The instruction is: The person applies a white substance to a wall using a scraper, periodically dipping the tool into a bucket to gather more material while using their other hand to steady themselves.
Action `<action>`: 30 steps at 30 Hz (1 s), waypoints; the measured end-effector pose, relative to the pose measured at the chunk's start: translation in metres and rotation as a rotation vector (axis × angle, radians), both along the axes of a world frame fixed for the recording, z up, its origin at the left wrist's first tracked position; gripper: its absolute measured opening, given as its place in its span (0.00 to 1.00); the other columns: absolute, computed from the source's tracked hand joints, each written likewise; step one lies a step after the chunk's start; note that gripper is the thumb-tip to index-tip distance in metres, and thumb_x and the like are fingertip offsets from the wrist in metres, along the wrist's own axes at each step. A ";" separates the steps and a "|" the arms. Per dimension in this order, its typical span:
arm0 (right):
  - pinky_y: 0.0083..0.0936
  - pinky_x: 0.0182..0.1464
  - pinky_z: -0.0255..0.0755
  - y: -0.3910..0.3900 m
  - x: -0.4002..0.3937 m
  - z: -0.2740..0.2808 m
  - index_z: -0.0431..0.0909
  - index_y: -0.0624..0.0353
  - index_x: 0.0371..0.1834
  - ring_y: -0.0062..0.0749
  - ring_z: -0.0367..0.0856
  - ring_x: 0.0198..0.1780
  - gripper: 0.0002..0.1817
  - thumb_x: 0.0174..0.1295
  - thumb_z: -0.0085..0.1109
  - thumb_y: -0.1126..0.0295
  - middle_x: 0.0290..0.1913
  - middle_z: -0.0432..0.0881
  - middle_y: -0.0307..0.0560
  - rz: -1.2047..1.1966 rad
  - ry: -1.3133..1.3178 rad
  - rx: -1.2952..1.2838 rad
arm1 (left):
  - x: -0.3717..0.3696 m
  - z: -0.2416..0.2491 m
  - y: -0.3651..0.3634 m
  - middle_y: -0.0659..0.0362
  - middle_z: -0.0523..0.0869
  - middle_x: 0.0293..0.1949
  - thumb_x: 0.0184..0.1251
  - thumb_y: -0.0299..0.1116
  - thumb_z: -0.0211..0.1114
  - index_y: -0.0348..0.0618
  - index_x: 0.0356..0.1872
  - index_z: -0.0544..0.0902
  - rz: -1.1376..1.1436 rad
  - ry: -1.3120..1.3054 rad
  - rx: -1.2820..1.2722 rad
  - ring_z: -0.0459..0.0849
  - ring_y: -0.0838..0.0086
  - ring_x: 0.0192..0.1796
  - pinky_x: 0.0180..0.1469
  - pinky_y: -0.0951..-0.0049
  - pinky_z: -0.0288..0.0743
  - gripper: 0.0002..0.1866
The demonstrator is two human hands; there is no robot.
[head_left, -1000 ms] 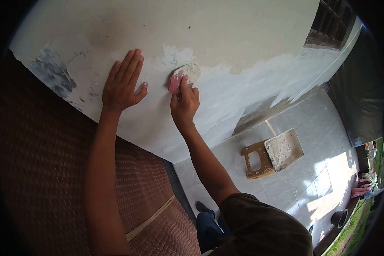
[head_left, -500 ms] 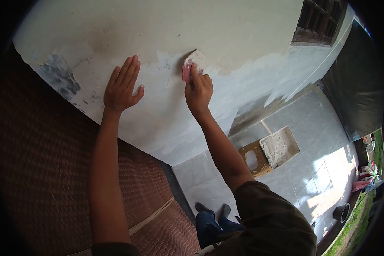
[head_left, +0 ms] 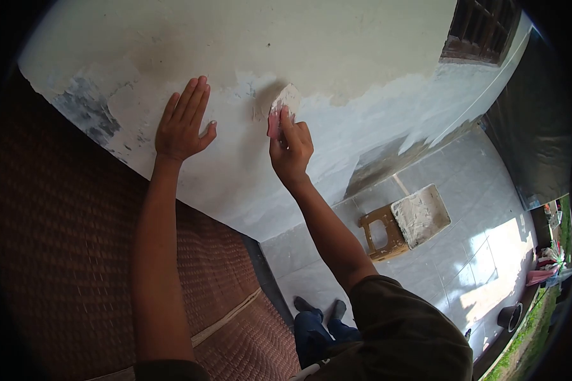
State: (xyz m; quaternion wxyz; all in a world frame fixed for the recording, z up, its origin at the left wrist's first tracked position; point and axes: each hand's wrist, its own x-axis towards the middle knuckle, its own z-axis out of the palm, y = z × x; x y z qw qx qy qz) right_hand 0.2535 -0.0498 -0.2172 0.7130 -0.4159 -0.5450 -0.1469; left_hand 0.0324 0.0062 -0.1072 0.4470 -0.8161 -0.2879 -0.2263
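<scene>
My right hand is closed around a putty knife with a pinkish part near the fingers and a blade coated in white putty. Its blade is close against the wall, casting a shadow to the left. My left hand lies flat on the wall further left, fingers stretched upward and thumb out to the side. Around both hands, pale putty covers the lower wall, with the cream surface above it. A dark, patchy area shows at the wall's left end.
A putty-smeared tray rests on a tan stool on the grey tiled floor. Brown woven matting borders the wall at left. A window is at upper right, a dark bucket at lower right.
The putty knife and my right hand have moved slightly down and left along the wall. My left hand stays in place, flat on the wall. The view has shifted a little.
</scene>
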 end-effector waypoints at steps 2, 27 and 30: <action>0.31 0.34 0.65 0.021 0.014 0.011 0.80 0.65 0.63 0.36 0.67 0.28 0.36 0.43 0.64 0.90 0.24 0.71 0.41 -0.085 -0.006 0.066 | 0.000 0.000 0.000 0.57 0.65 0.79 0.65 0.46 0.60 0.41 0.75 0.67 -0.004 -0.003 0.003 0.60 0.70 0.81 0.81 0.61 0.50 0.38; 0.34 0.40 0.66 0.026 -0.019 -0.026 0.79 0.65 0.63 0.39 0.79 0.40 0.34 0.46 0.65 0.86 0.27 0.76 0.41 -0.111 -0.134 -0.102 | 0.001 0.000 0.000 0.57 0.65 0.79 0.64 0.46 0.60 0.41 0.76 0.67 -0.004 0.001 0.020 0.60 0.70 0.81 0.81 0.62 0.49 0.39; 0.33 0.40 0.71 -0.014 -0.056 -0.043 0.82 0.63 0.60 0.38 0.79 0.35 0.33 0.43 0.66 0.85 0.27 0.78 0.43 0.140 -0.076 -0.176 | 0.001 0.000 0.001 0.57 0.65 0.79 0.64 0.46 0.60 0.40 0.76 0.67 -0.005 0.000 0.016 0.60 0.70 0.81 0.81 0.62 0.49 0.39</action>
